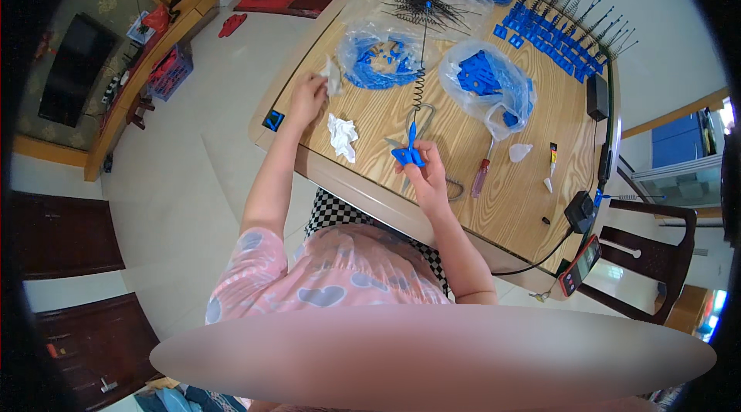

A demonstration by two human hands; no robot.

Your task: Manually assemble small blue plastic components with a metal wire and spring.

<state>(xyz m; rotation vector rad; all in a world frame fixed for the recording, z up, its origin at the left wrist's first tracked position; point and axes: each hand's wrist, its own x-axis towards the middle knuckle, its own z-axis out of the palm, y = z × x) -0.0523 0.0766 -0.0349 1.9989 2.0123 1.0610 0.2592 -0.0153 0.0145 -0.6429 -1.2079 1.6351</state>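
Note:
My right hand (429, 172), near the table's front edge, pinches a blue plastic clip-like piece (407, 155). From that piece a black coiled wire (419, 91) rises to a small blue tip at its far end. Behind and partly under this hand lie grey-handled scissors (427, 120). Farther left, my left hand (310, 99) has its fingers closed at the edge of a white tissue (332, 76); the fingertips are partly hidden. A second crumpled white tissue (342, 137) lies between the two hands.
Transparent bags hold small blue parts (378, 61) and larger blue pieces (480, 76). Black coiled wires (421, 6) lie heaped behind. Finished-looking blue pieces with wires (556, 37) line the back right. A screwdriver (481, 178), small tube (553, 155), black adapter (579, 213) and phone (580, 265) are at right.

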